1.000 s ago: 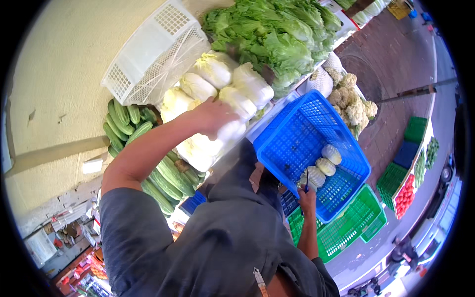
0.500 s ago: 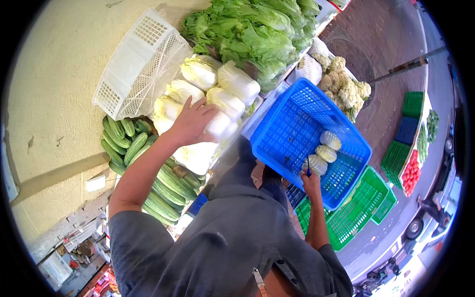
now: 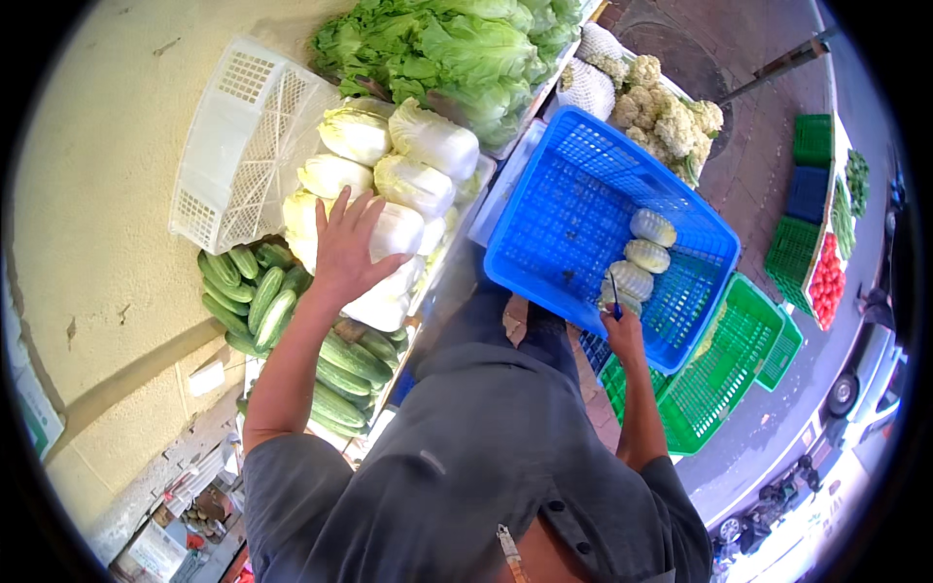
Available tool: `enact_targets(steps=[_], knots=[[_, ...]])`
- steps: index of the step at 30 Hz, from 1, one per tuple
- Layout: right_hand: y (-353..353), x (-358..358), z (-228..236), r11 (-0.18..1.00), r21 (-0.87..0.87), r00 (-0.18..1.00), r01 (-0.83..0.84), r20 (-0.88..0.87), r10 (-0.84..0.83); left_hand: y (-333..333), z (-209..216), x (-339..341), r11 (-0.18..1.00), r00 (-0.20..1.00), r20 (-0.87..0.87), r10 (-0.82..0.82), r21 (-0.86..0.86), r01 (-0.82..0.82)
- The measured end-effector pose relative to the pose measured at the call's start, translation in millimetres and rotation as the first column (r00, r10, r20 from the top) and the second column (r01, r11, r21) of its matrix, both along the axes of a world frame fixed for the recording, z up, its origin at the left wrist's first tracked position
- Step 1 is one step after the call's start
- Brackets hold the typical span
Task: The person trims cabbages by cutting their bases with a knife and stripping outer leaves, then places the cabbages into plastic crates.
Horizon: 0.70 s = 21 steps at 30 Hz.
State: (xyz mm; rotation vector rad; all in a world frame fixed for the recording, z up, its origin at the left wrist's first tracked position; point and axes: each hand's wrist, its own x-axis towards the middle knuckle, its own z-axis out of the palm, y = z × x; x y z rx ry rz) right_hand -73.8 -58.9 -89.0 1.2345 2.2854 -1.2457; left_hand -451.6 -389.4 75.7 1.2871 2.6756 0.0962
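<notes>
Step in hand, as judged: picking a pale napa cabbage (image 3: 394, 233) from the stacked heap, left of the blue plastic lattice crate (image 3: 583, 209); next needs fingers closing round one head; left hand (image 3: 348, 245) spread flat, arm outstretched; right hand (image 3: 622, 330) gripping the crate's near rim, elbow bent.

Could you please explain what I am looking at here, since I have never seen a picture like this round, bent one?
It comes from a wide fisheye camera worn on a person's head, looking down, so straight edges curve. The grey-sleeved arms are the wearer's own. The left hand lies open on a pile of pale wrapped napa cabbages, beside green cucumbers and a white plastic crate. The right hand grips the rim of a blue plastic basket holding a few small pale cabbages. Green leafy lettuce and white cauliflower lie further off.
</notes>
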Motion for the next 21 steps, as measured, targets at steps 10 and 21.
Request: enact_targets(steps=[10,21], knots=[[9,12,21,0.968,-0.114,0.970,0.224,0.121,-0.210,-12,-21,29,0.381,0.565,0.438,0.699,0.440,-0.813],[26,43,-17,0.995,-0.062,0.995,0.082,-0.047,-0.085,-27,-88,3,0.285,0.583,0.598,0.550,0.521,-0.804]])
